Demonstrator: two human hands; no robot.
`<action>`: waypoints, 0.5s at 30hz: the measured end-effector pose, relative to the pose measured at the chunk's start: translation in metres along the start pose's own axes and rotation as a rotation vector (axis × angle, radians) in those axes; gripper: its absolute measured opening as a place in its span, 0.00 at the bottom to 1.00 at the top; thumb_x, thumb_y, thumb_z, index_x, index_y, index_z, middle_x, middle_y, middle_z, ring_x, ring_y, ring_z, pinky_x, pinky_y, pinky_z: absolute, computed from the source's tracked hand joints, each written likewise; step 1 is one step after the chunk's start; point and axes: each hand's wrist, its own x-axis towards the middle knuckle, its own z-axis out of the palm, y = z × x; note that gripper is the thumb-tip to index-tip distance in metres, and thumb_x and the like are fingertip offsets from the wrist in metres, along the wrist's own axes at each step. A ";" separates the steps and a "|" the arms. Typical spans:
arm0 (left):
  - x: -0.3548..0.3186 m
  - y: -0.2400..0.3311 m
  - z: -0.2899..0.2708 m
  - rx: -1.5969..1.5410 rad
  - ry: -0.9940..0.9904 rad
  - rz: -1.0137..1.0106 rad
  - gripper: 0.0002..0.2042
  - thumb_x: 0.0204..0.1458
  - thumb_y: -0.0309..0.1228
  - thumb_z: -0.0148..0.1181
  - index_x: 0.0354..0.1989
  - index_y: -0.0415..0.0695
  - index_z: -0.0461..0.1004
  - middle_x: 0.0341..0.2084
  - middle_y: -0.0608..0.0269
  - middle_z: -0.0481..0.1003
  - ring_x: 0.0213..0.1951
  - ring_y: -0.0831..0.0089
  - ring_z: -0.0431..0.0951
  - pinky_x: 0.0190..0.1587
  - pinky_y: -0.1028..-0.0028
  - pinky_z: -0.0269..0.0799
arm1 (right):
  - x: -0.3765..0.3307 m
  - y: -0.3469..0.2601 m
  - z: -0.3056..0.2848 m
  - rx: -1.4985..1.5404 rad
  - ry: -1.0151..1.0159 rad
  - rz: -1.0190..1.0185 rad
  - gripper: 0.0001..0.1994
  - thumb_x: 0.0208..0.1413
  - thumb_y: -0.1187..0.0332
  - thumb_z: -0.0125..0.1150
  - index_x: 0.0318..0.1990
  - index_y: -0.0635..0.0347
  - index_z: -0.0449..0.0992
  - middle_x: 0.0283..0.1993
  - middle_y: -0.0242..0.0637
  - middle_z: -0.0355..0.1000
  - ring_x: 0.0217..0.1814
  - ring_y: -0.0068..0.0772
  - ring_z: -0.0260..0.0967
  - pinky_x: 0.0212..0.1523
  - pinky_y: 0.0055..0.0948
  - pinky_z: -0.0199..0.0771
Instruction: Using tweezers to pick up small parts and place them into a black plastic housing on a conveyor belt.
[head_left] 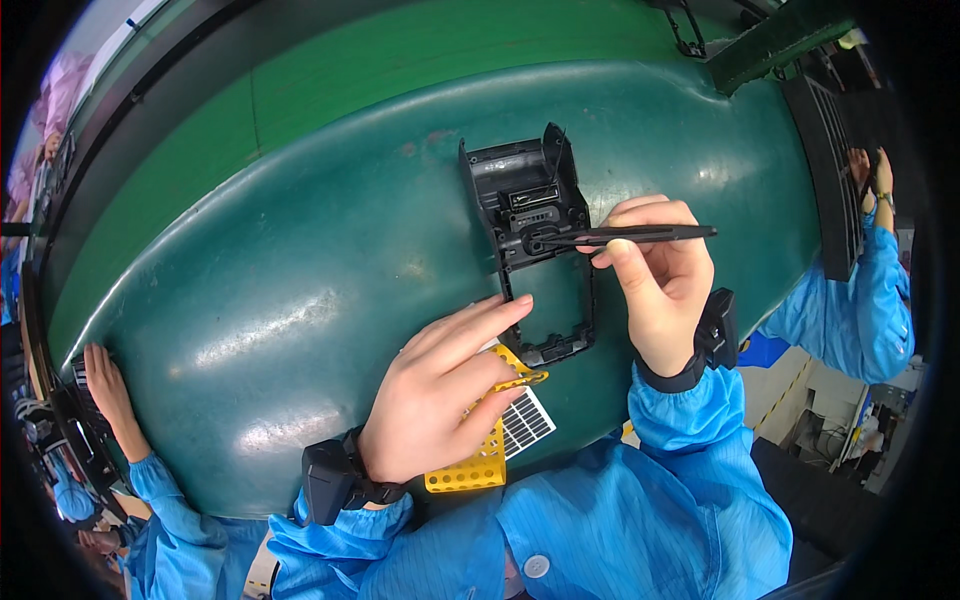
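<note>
Housing (535,250) at frame centre on the mat (300,300). Tool (625,236) lies across its upper part, from the right. Tray (480,450) below it, under the left hand (440,395).

Pretty bright and even overall, lit from overhead, so you get soft white glare patches smeared across the glossy green worktop (300,300) and only faint shadows under the hands. Fisheye warp is heavy: the worktop's straight edges bow into big curves and the corners fall off into black vignette. The centre is sharp enough to see the black housing (530,250) clearly, though its dark insides lose detail, and things near the rim go soft and squashed.
</note>
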 end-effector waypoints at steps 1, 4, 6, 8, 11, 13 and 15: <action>0.000 0.000 0.000 -0.001 -0.001 0.000 0.06 0.40 0.22 0.65 0.25 0.37 0.74 0.56 0.46 0.70 0.56 0.47 0.72 0.56 0.59 0.68 | 0.000 0.000 0.001 0.000 0.000 0.000 0.10 0.55 0.80 0.60 0.44 0.67 0.72 0.42 0.42 0.72 0.41 0.31 0.74 0.42 0.25 0.75; 0.000 0.000 0.000 0.003 0.002 0.001 0.05 0.41 0.22 0.65 0.25 0.37 0.74 0.56 0.46 0.70 0.56 0.47 0.72 0.56 0.59 0.68 | 0.000 -0.005 0.006 -0.306 -0.019 -0.228 0.10 0.49 0.84 0.61 0.39 0.66 0.75 0.39 0.44 0.72 0.39 0.33 0.74 0.39 0.26 0.76; 0.001 0.000 0.000 0.000 0.001 0.004 0.05 0.41 0.22 0.65 0.25 0.38 0.74 0.56 0.46 0.70 0.56 0.47 0.72 0.57 0.59 0.68 | -0.002 -0.003 0.008 -0.394 -0.014 -0.351 0.13 0.43 0.85 0.64 0.38 0.65 0.75 0.38 0.45 0.73 0.37 0.37 0.74 0.37 0.26 0.75; 0.000 0.000 -0.001 0.000 0.003 0.004 0.05 0.41 0.22 0.65 0.25 0.38 0.74 0.56 0.46 0.70 0.56 0.47 0.72 0.57 0.59 0.67 | -0.005 -0.003 0.011 -0.425 -0.029 -0.392 0.14 0.42 0.85 0.64 0.38 0.64 0.75 0.38 0.45 0.73 0.37 0.38 0.74 0.36 0.26 0.75; -0.001 0.000 -0.001 -0.006 0.007 0.005 0.05 0.41 0.23 0.65 0.25 0.38 0.74 0.56 0.46 0.70 0.56 0.47 0.72 0.57 0.59 0.67 | -0.007 -0.004 0.015 -0.430 -0.021 -0.397 0.14 0.41 0.84 0.65 0.38 0.64 0.75 0.37 0.45 0.74 0.36 0.40 0.75 0.35 0.28 0.75; -0.001 0.000 -0.002 -0.009 0.008 -0.003 0.05 0.41 0.23 0.65 0.25 0.38 0.74 0.56 0.46 0.70 0.56 0.47 0.72 0.57 0.58 0.67 | -0.008 -0.002 0.015 -0.429 -0.005 -0.429 0.14 0.42 0.84 0.65 0.38 0.63 0.75 0.37 0.45 0.74 0.35 0.40 0.75 0.34 0.28 0.75; -0.002 0.000 -0.002 -0.004 0.009 -0.003 0.06 0.42 0.23 0.65 0.25 0.38 0.74 0.56 0.46 0.70 0.56 0.47 0.72 0.57 0.58 0.67 | -0.010 0.001 0.013 -0.405 -0.006 -0.425 0.14 0.42 0.84 0.65 0.38 0.64 0.75 0.37 0.45 0.74 0.35 0.40 0.75 0.34 0.28 0.75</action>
